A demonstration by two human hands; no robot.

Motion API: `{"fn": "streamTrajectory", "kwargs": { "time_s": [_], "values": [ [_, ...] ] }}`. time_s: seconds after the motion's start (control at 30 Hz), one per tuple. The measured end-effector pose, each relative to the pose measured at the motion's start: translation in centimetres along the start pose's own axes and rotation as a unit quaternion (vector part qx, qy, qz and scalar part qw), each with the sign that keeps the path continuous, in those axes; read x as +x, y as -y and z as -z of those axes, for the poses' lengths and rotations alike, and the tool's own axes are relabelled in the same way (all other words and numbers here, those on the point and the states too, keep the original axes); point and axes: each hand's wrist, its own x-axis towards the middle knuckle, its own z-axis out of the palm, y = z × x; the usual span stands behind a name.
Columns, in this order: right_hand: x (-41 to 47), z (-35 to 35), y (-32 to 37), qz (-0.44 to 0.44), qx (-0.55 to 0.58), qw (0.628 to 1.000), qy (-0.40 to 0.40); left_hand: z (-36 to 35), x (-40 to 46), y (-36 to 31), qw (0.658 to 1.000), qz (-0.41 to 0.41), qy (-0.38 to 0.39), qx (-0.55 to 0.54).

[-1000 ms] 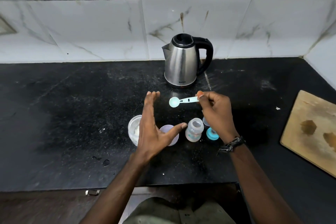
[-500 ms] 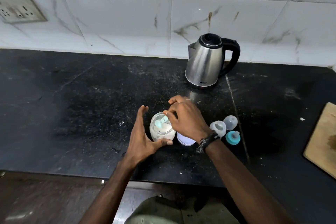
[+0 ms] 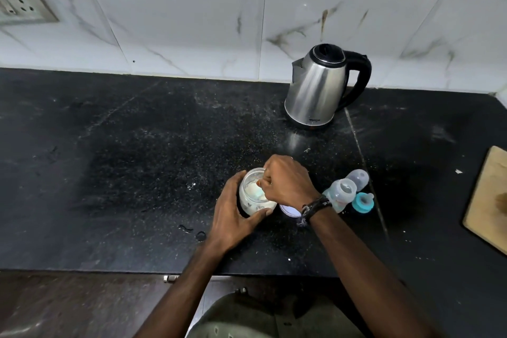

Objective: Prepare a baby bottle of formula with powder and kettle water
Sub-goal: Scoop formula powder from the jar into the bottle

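Left hand (image 3: 233, 217) grips powder jar (image 3: 251, 200); right hand (image 3: 288, 181) dips scoop (image 3: 259, 192) inside.

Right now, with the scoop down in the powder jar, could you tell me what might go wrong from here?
1. The small clear open baby bottle has a narrow mouth, so powder may spill in transfer.
2. The right hand works close to it and could knock it over.
3. The left hand steadies the clear glass powder jar; letting go might tip it.

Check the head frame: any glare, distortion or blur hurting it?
Head view: wide-angle bends the counter edge and wall tiles; soft glare on the kettle and beside its base; the right hand hides most of the scoop inside the jar, which the left hand grips; focus is sharp.
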Motion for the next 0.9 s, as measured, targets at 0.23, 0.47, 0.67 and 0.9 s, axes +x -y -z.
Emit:
{"fn": "streamTrajectory", "kwargs": {
  "time_s": [0.23,0.47,0.67,0.9],
  "values": [
    [-0.3,0.1,0.0,-0.011,0.016,1.0,-0.025,0.2,0.1,0.2,1.0,0.004,0.013,0.001],
    [-0.9,-0.6,-0.8,0.038,0.137,0.983,-0.12,0.0,-0.2,0.6,1.0,-0.009,-0.003,0.029],
    [-2.0,-1.2,-1.5,0.07,0.273,0.928,-0.244,0.0,-0.3,-0.3,0.997,-0.059,-0.04,0.037],
    [-3.8,0.6,-3.5,0.035,0.39,0.857,-0.335,-2.2,0.6,-5.2,0.979,-0.177,-0.092,0.048]
  ]
}}
